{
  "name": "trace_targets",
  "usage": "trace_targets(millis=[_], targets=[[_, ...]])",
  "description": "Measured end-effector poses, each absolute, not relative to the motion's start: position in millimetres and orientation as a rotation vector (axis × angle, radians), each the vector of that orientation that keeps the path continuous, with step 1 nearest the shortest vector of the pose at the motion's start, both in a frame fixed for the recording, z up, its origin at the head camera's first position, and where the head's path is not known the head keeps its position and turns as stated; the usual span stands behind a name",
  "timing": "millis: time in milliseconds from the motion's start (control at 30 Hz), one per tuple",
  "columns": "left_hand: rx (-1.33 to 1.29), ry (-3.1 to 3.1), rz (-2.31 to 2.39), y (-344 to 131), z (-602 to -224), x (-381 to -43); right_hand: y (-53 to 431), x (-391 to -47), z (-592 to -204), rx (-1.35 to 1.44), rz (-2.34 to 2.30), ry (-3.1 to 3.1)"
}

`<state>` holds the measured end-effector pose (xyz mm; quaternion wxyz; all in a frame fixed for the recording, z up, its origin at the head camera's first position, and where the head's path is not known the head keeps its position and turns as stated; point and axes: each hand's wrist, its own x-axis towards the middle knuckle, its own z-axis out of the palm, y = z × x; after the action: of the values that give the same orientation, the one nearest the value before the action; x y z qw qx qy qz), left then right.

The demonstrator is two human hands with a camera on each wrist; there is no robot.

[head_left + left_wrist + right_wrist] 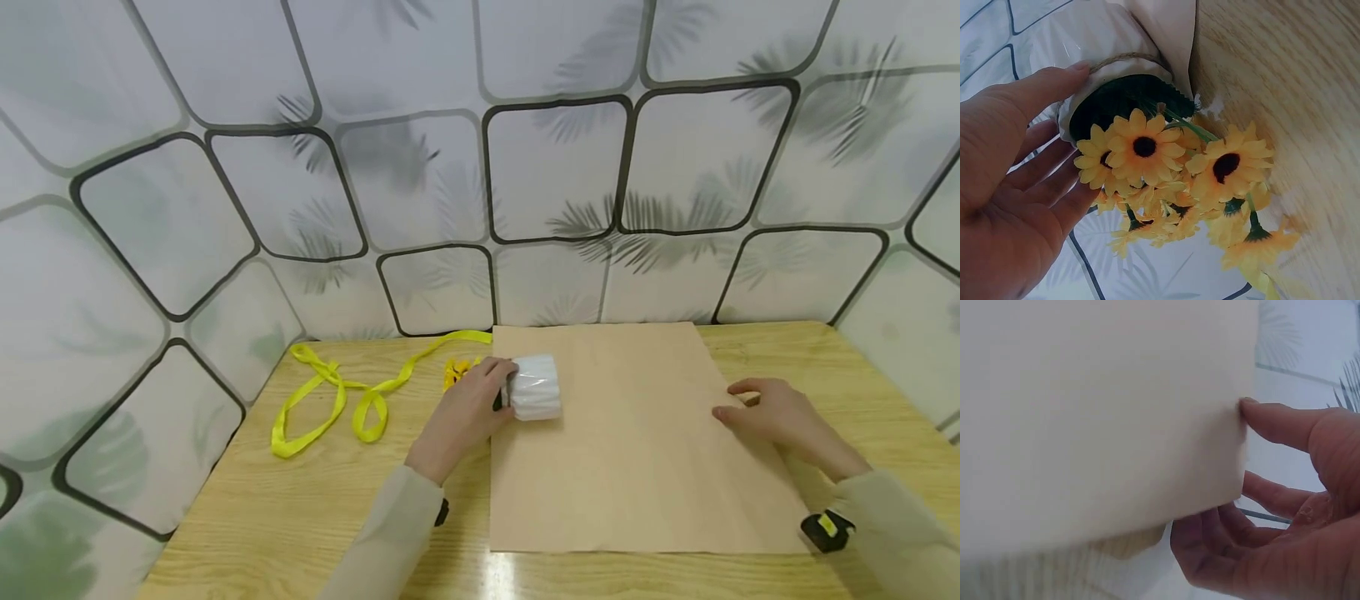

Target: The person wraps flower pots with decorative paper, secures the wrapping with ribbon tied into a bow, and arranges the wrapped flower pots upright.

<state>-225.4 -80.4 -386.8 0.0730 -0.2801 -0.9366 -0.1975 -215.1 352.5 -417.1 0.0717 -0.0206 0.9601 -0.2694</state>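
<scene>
A white flower pot point(535, 387) lies on its side over the left part of a large brown paper sheet point(622, 475). My left hand point(465, 408) grips it near the rim, thumb on one side and fingers on the other. In the left wrist view, twine point(1124, 57) circles the pot, and yellow artificial flowers point(1144, 147) with dark centres spill from its opening. At the sheet's right edge, my right hand point(783, 421) pinches the paper, with the thumb at the edge and fingers beneath, as the right wrist view shows.
A yellow ribbon point(303, 400) lies in loops on the wooden table point(322, 517) to the left, running toward the paper's far left corner. A patterned curtain-like wall point(555, 175) stands behind and at both sides of the table.
</scene>
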Motion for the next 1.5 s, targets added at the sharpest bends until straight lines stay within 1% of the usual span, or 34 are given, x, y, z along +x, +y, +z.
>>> trace_targets(millis=[200, 300, 433, 567, 800, 1133, 1500], targets=[[-0.841, -2.803, -0.561, -79, -386, -227, 360, -210, -414, -0.015, -1.040, 2.823], [-0.840, -2.810, -0.526, -73, -384, -231, 360, -209, -414, -0.019, -1.039, 2.885], [-0.853, -2.831, -0.341, -60, -383, -239, 361, -208, -413, -0.037, -1.027, 2.914], [-0.832, -2.891, -0.147, -50, -388, -245, 361, -207, -415, -0.031, -1.025, 2.905], [-0.775, -2.882, 0.042, -40, -397, -249, 361, -206, -414, -0.040, -1.003, 2.924], [-0.831, -2.768, -0.005, -38, -401, -251, 358, -205, -411, -0.043, -1.039, 2.920], [-0.861, -2.857, -0.075, -34, -397, -250, 356, -204, -410, -0.032, -1.038, 2.905]])
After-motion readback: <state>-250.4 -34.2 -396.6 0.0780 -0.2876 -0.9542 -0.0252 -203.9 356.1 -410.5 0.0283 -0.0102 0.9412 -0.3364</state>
